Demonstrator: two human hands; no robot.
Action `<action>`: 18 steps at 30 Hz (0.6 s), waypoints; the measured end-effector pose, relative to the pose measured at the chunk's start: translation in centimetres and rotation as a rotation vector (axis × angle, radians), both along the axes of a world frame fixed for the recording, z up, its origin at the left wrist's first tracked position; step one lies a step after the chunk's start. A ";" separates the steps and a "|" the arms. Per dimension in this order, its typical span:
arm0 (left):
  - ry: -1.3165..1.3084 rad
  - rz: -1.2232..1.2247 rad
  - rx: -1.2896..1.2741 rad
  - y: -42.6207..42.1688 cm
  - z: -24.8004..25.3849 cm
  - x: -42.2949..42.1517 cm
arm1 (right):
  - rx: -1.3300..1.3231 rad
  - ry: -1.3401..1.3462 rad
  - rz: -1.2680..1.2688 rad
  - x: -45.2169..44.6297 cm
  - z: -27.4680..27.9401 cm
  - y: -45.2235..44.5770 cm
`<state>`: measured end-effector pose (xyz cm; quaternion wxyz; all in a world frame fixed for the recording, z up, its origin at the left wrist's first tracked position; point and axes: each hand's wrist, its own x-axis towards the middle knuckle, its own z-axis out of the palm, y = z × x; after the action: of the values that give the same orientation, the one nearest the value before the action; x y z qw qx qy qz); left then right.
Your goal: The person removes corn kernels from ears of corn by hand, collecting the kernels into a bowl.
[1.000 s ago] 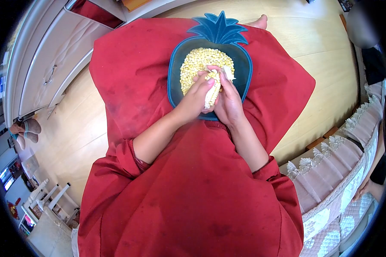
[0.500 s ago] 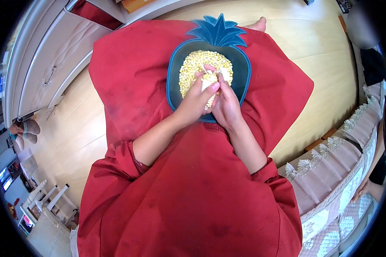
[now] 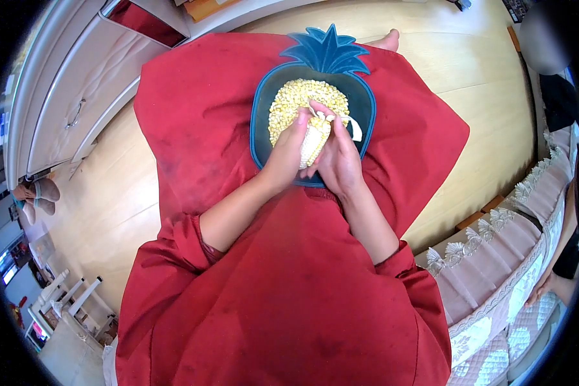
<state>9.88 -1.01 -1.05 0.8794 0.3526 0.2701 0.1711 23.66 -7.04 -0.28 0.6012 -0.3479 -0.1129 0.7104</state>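
A corn cob [image 3: 313,145] is held between my two hands, partly stripped, with yellowish kernels along its lower side. Around its left side my left hand [image 3: 285,156] is closed, the thumb pointing up along it. From the right my right hand [image 3: 341,159] cups the cob, fingers curled behind it and partly hidden. Beneath both hands rests a dark teal pineapple-shaped bowl [image 3: 258,139] on my lap. Loose corn kernels [image 3: 297,93] are heaped in it. A pale curved strip [image 3: 355,127] shows beside my right fingers.
Red cloth [image 3: 193,116] covers my lap under the bowl. White drawers [image 3: 77,83] stand at the left, with slippers [image 3: 42,191] on the floor near them. A bed with a frilled cover [image 3: 489,257] is at the right, where another person's hand [image 3: 550,286] rests.
My left thumb has lifted off the top of the cob and shifted to its left side. More of the cob shows now, and the pale strip has come into sight at the right.
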 end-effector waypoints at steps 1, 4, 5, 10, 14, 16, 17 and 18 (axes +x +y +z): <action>0.056 0.070 0.027 -0.3 -0.2 0.4 | 0.003 0.006 0.002 0.1 0.1 -0.1; 0.184 0.203 0.092 -1.3 0.0 1.4 | 0.020 -0.002 -0.044 -0.2 -0.4 0.1; 0.201 0.193 0.103 -1.4 0.2 1.2 | 0.021 -0.014 -0.070 -0.4 -0.2 0.1; 0.068 0.201 0.015 -1.0 -0.2 0.8 | -0.022 -0.166 -0.101 -0.7 0.5 0.2; 0.123 0.313 0.102 -1.5 0.6 1.7 | -0.023 -0.193 -0.049 -0.6 0.8 0.1; 0.145 0.259 0.084 -1.4 0.8 1.3 | -0.026 -0.152 -0.049 -0.4 0.5 0.2; 0.132 0.263 0.112 -1.3 0.9 1.2 | -0.039 -0.145 -0.074 -0.5 0.6 0.3; 0.118 0.265 0.139 -1.3 1.1 1.3 | -0.052 -0.139 -0.100 -0.6 0.8 0.4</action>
<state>11.18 -2.31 0.03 0.8053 0.3831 0.3530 0.2830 23.07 -6.65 0.55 0.6174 -0.4173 -0.1182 0.6563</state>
